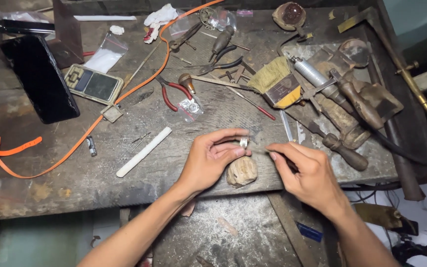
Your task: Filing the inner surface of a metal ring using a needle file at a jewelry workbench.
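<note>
- The left hand (208, 158) is being held low over the near edge of the surface (75, 173), its fingers (231, 134) curled inward and pinching a small silver ring (243, 143) between thumb and fingertips; the hold looks meant to keep the ring steady and turned toward the other hand.
- The ring is being kept just above a rounded wooden peg (241, 171) that is jutting out from the edge, probably as a rest for the work; whether the ring is touching the peg cannot be told.
- The right hand (310, 173) is being held close beside the left, its fingers (278, 150) pressed together around a thin tool (258, 147) whose point is being aimed at the ring; the tool is too slim and blurred to be named.
- The ring is thus lying between the two sets of fingertips, gripped by the left and being met by the tool tip from the right.
- Further back, a white stick (143, 152) is lying slantwise, well apart from the hands.
- An orange strap (75, 146) is trailing across the left half.
- Red-handled pliers (170, 94) and a flat brush (278, 81) are lying beyond, within reach.
- A small pocket scale (94, 84) and a dark phone (40, 79) are resting at the far left.
</note>
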